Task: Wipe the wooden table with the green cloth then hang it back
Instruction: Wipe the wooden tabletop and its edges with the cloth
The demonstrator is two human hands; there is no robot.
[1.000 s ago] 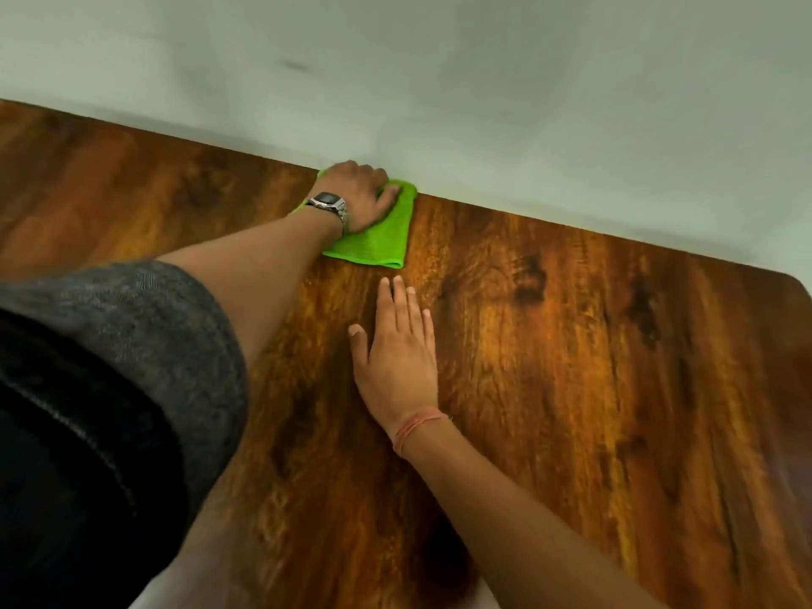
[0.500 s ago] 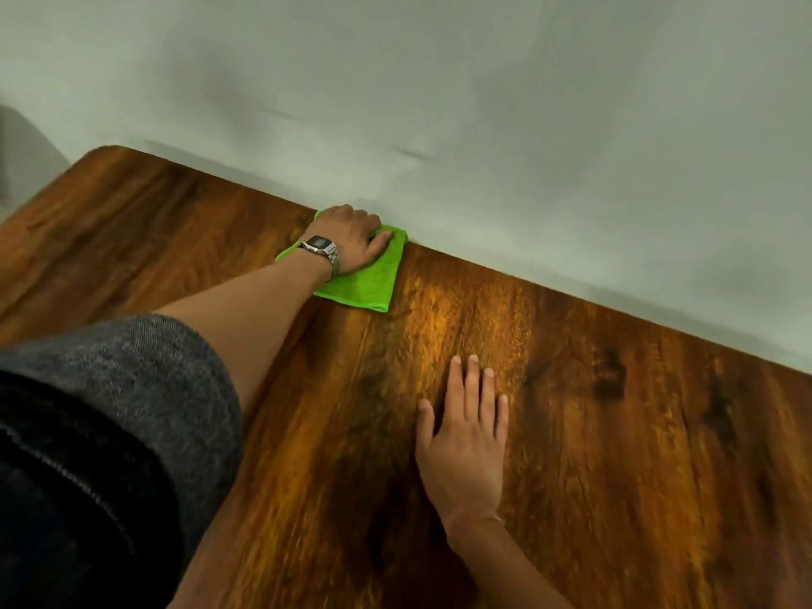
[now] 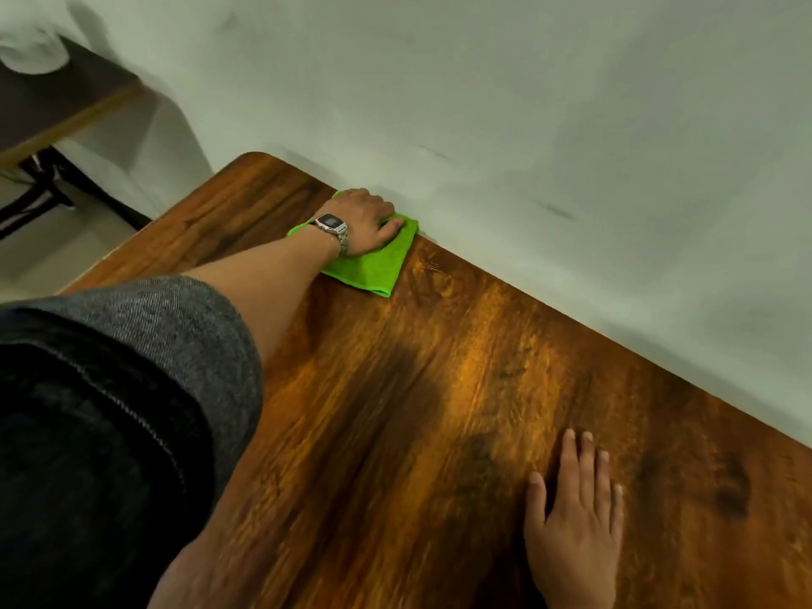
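A bright green cloth [image 3: 378,268] lies folded flat on the wooden table [image 3: 439,410], at its far edge against the wall. My left hand [image 3: 367,224], with a metal watch on the wrist, presses down on the cloth and covers its far half. My left arm reaches across the table from a grey sleeve. My right hand [image 3: 573,516] rests flat on the wood at the lower right, fingers spread, holding nothing.
A pale wall [image 3: 527,125] runs along the table's far edge. The table's far left corner [image 3: 259,158] is rounded, with floor beyond it. A darker second table [image 3: 57,107] with black legs stands at the upper left, something white on it.
My left hand has slid the cloth leftward along the wall edge toward the table's left corner. My right hand stays flat on the wood. My head has turned left, bringing the corner and the other table into view.
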